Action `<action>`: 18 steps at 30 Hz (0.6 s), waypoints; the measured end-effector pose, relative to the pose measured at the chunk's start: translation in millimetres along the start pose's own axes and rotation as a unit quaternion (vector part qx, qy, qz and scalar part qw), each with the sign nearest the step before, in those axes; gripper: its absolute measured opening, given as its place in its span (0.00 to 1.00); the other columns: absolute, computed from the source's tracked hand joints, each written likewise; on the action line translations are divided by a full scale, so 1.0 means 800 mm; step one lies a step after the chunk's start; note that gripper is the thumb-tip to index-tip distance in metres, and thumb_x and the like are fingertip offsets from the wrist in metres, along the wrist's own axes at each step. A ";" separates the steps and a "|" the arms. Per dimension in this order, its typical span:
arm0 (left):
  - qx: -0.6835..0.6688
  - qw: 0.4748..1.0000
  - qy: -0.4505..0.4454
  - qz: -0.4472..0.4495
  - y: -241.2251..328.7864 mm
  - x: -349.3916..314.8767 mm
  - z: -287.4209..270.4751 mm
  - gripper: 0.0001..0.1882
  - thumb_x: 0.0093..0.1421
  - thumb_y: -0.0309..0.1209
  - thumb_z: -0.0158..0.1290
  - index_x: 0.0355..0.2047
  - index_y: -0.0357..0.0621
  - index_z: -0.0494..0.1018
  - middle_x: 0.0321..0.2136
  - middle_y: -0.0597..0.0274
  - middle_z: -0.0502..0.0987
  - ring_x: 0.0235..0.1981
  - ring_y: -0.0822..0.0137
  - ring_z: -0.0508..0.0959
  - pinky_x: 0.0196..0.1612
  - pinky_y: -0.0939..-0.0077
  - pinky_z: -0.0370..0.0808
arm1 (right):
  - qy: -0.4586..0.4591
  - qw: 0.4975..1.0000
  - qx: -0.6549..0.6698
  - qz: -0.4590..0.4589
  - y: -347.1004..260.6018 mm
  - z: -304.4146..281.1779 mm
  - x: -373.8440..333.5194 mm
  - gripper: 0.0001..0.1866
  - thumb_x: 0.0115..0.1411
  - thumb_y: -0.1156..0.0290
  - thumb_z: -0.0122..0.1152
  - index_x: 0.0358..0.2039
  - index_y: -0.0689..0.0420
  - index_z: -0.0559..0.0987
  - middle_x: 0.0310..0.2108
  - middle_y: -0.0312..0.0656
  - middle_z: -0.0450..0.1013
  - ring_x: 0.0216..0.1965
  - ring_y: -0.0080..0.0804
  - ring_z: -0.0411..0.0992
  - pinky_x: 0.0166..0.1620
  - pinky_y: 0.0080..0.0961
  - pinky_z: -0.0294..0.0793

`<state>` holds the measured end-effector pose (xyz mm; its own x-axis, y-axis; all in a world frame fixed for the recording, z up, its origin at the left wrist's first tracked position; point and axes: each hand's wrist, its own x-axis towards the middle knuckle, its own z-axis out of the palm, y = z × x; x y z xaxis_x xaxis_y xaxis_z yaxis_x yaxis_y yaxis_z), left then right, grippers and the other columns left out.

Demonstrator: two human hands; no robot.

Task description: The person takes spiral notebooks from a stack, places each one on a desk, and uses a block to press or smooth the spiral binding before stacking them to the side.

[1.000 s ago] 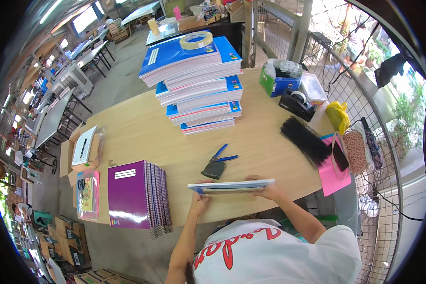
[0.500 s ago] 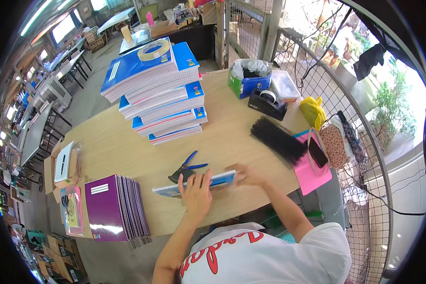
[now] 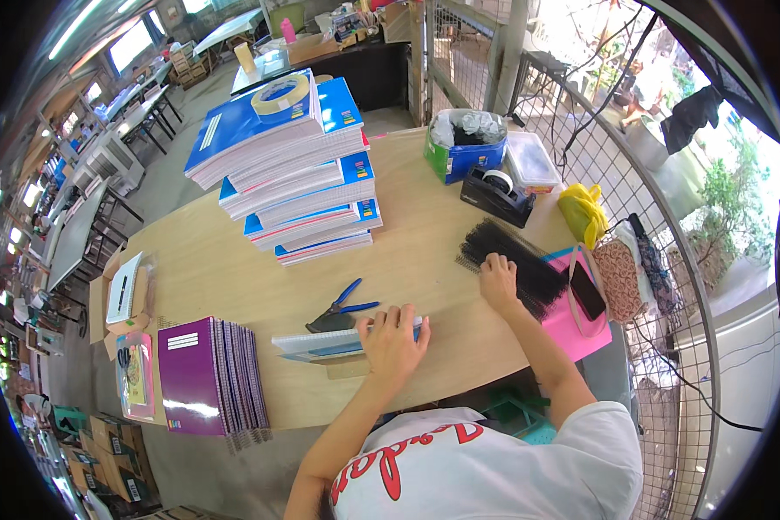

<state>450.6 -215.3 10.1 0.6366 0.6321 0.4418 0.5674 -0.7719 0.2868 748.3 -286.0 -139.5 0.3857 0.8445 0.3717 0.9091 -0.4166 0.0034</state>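
My left hand (image 3: 393, 347) grips a blue-covered notebook (image 3: 321, 344) by its upper edge. It stands on its long side, tilted, with its white page edge upward. My right hand (image 3: 499, 282) reaches into a pile of black spiral binding coils (image 3: 524, 264), its fingers bent and pressed on the coils at the pile's near left. How many coils it grips cannot be made out. Just beyond the notebook lie blue-handled pliers (image 3: 342, 310), handles apart.
Tall stacks of blue notebooks (image 3: 260, 139) carry a tape roll (image 3: 280, 94). Purple spiral notebooks (image 3: 191, 373) stand at the near left. A black tape dispenser (image 3: 497, 195), a tub (image 3: 531, 163), a pink folder (image 3: 591, 342) and a phone (image 3: 587, 292) occupy the right side.
My right hand has left the notebook's right end and moved right and away onto the black coils. My left hand has slid right along the notebook, which now leans more.
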 end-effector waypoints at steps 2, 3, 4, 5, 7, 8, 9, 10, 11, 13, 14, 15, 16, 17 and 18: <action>-0.012 1.000 -0.007 0.001 0.002 0.003 0.001 0.18 0.55 0.40 0.63 0.43 0.49 0.76 0.40 0.62 0.79 0.39 0.57 0.77 0.50 0.58 0.66 | 0.091 0.994 0.064 -0.024 0.015 -0.020 0.012 0.08 0.52 0.72 0.64 0.33 0.59 0.78 0.41 0.44 0.68 0.44 0.44 0.70 0.44 0.43 0.70; -0.010 1.000 -0.008 0.000 0.001 0.005 -0.005 0.18 0.55 0.40 0.63 0.43 0.49 0.76 0.40 0.62 0.79 0.39 0.57 0.77 0.50 0.58 0.66 | 0.090 0.993 0.066 -0.024 0.021 -0.030 0.018 0.08 0.52 0.72 0.64 0.33 0.59 0.78 0.41 0.44 0.68 0.44 0.44 0.70 0.44 0.43 0.70; -0.095 0.995 -0.006 0.012 0.004 0.014 -0.020 0.17 0.54 0.38 0.63 0.42 0.48 0.76 0.41 0.61 0.79 0.39 0.57 0.77 0.48 0.58 0.67 | 0.043 0.990 0.131 0.010 0.031 -0.046 0.023 0.07 0.54 0.73 0.64 0.34 0.60 0.78 0.38 0.45 0.69 0.40 0.46 0.72 0.43 0.41 0.73; -0.178 0.984 -0.002 0.022 0.002 0.019 -0.029 0.15 0.54 0.35 0.64 0.41 0.46 0.77 0.42 0.61 0.78 0.39 0.57 0.77 0.47 0.58 0.68 | -0.004 0.980 0.196 0.041 0.037 -0.064 0.031 0.06 0.57 0.74 0.63 0.35 0.61 0.79 0.36 0.47 0.70 0.37 0.48 0.73 0.41 0.39 0.75; -0.216 0.975 -0.045 0.027 -0.024 0.015 -0.028 0.13 0.54 0.32 0.63 0.40 0.46 0.77 0.43 0.61 0.78 0.39 0.56 0.77 0.46 0.58 0.69 | 0.026 0.961 0.276 -0.021 0.039 -0.103 0.057 0.07 0.58 0.74 0.62 0.37 0.60 0.80 0.33 0.47 0.70 0.34 0.48 0.74 0.38 0.38 0.75; -0.255 0.963 -0.087 0.030 -0.032 0.011 -0.027 0.12 0.54 0.29 0.63 0.39 0.46 0.77 0.44 0.61 0.77 0.39 0.55 0.77 0.45 0.58 0.70 | 0.054 0.931 0.352 -0.083 0.035 -0.122 0.063 0.08 0.59 0.75 0.62 0.40 0.58 0.81 0.30 0.48 0.71 0.31 0.49 0.74 0.35 0.37 0.75; -0.253 0.963 -0.087 0.028 -0.033 0.010 -0.029 0.12 0.54 0.29 0.63 0.39 0.46 0.77 0.44 0.61 0.77 0.39 0.55 0.77 0.45 0.58 0.70 | 0.052 0.930 0.354 -0.085 0.025 -0.146 0.065 0.08 0.59 0.75 0.62 0.40 0.58 0.81 0.30 0.48 0.71 0.31 0.49 0.74 0.35 0.37 0.75; -0.184 0.979 -0.074 0.050 -0.033 0.010 -0.033 0.10 0.55 0.29 0.62 0.39 0.47 0.77 0.42 0.62 0.78 0.39 0.55 0.78 0.45 0.59 0.70 | 0.005 0.936 0.333 -0.111 0.013 -0.173 0.068 0.10 0.59 0.75 0.63 0.42 0.55 0.82 0.29 0.47 0.72 0.32 0.47 0.74 0.36 0.38 0.75; -0.117 0.988 -0.062 0.076 -0.030 0.012 -0.034 0.09 0.56 0.28 0.61 0.39 0.48 0.77 0.40 0.63 0.78 0.39 0.55 0.78 0.45 0.60 0.70 | -0.042 0.941 0.308 -0.132 0.007 -0.187 0.068 0.13 0.58 0.76 0.64 0.45 0.53 0.83 0.29 0.45 0.73 0.33 0.46 0.75 0.36 0.38 0.75; -0.112 0.991 -0.054 0.051 -0.021 0.007 -0.033 0.09 0.57 0.28 0.61 0.38 0.49 0.78 0.37 0.63 0.78 0.38 0.55 0.78 0.45 0.60 0.70 | -0.039 0.903 0.393 -0.167 -0.016 -0.191 0.057 0.15 0.57 0.76 0.66 0.45 0.50 0.85 0.30 0.43 0.75 0.31 0.43 0.75 0.35 0.36 0.74; -0.106 0.993 -0.046 0.025 -0.019 0.005 -0.032 0.08 0.57 0.28 0.61 0.38 0.50 0.78 0.34 0.64 0.78 0.38 0.56 0.78 0.44 0.60 0.70 | -0.043 0.883 0.437 -0.168 -0.037 -0.200 0.050 0.15 0.57 0.76 0.66 0.45 0.50 0.85 0.29 0.43 0.75 0.30 0.42 0.75 0.35 0.35 0.74; -0.105 0.993 -0.046 0.024 -0.020 0.004 -0.031 0.08 0.57 0.28 0.61 0.38 0.50 0.78 0.34 0.64 0.78 0.38 0.56 0.78 0.44 0.60 0.70 | -0.048 0.858 0.481 -0.171 -0.058 -0.209 0.043 0.15 0.56 0.76 0.67 0.45 0.50 0.85 0.28 0.42 0.75 0.29 0.41 0.75 0.34 0.34 0.74; -0.110 0.993 -0.039 0.028 -0.022 0.002 -0.030 0.08 0.57 0.29 0.61 0.38 0.50 0.78 0.32 0.64 0.78 0.37 0.57 0.78 0.44 0.59 0.69 | -0.049 0.858 0.483 -0.171 -0.074 -0.216 0.035 0.15 0.56 0.76 0.67 0.45 0.50 0.85 0.28 0.42 0.75 0.29 0.41 0.75 0.34 0.34 0.74; -0.117 0.992 -0.032 0.033 -0.022 0.001 -0.029 0.08 0.57 0.29 0.61 0.37 0.50 0.77 0.31 0.64 0.78 0.36 0.58 0.78 0.44 0.59 0.68 | -0.099 0.865 0.468 -0.153 -0.085 -0.222 0.028 0.14 0.57 0.76 0.67 0.44 0.50 0.86 0.28 0.42 0.76 0.29 0.40 0.75 0.34 0.34 0.74; -0.118 0.992 -0.034 0.033 -0.023 0.000 -0.030 0.08 0.57 0.29 0.61 0.37 0.50 0.77 0.31 0.64 0.78 0.36 0.58 0.78 0.44 0.59 0.68 | -0.149 0.869 0.451 -0.134 -0.093 -0.225 0.023 0.14 0.57 0.77 0.67 0.44 0.51 0.86 0.28 0.42 0.77 0.29 0.39 0.75 0.33 0.33 0.74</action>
<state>427.8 -203.1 25.1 0.7064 0.5766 0.4106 0.3903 -0.8012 0.4536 659.1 -299.7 34.2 0.0416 0.9764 0.2118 0.6739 0.1291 -0.7275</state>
